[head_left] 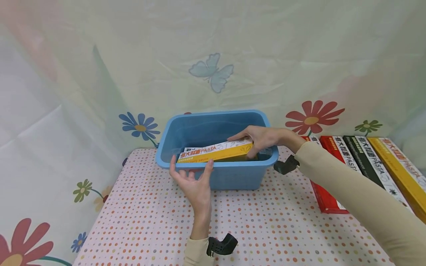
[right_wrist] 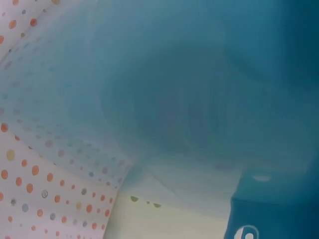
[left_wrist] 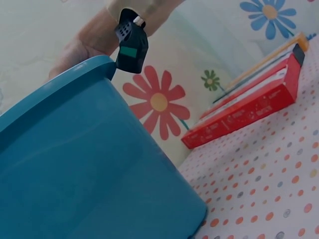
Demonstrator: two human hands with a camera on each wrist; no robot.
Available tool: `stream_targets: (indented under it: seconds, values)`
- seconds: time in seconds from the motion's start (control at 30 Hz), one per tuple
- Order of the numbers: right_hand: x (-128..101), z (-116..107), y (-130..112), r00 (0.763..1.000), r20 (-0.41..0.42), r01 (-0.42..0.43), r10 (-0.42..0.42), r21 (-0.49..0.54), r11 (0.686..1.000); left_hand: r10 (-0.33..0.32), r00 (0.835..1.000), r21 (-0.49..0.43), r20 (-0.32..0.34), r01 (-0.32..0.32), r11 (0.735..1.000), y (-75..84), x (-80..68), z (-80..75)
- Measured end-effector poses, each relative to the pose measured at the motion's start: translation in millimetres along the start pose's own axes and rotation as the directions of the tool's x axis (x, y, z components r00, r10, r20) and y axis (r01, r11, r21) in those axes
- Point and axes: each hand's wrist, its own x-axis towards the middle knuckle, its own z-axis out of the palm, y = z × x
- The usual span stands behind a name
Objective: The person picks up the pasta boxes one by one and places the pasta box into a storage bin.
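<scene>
A long yellow-and-white cardboard pasta box sits tilted inside the blue plastic bin, its raised right end pinched by the right grip. If that pinch slackens, I'd expect the end to drop. The left grip, fingers spread at the near rim, might push too hard and slide the bin across the dotted table.

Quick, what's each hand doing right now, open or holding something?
Left hand: closed on the front rim of the blue bin.
Right hand: closed, holding the right end of the yellow pasta box.
</scene>
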Motion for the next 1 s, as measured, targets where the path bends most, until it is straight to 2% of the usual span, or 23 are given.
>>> stream_targets:
  seconds: [0.4,0.63,0.77,0.9,1.0]
  values:
    - [-3.2,-2.7,-0.9,0.999,-0.003,-0.045,0.045,0.003,0.999,0.002,1.000,0.022,0.011,-0.003,1.000,1.1,0.2,1.5]
    - [-4.5,-1.4,2.5,0.998,-0.061,0.014,-0.013,0.006,1.000,0.000,1.000,0.018,0.017,0.000,1.000,2.1,-0.3,1.4]
    - [-5.9,-1.5,3.5,0.995,-0.080,0.068,-0.062,0.071,0.995,-0.010,1.000,0.014,0.014,0.010,1.000,2.2,-0.8,1.2]
    - [-13.4,-2.4,2.4,0.984,-0.152,0.118,-0.096,0.141,0.983,-0.015,1.000,0.010,0.009,0.015,1.000,1.5,-1.1,1.0]
    - [-26.6,-1.0,0.3,0.962,-0.253,0.146,-0.106,0.144,0.979,-0.011,1.000,0.015,0.001,0.011,1.000,1.4,-1.0,0.2]
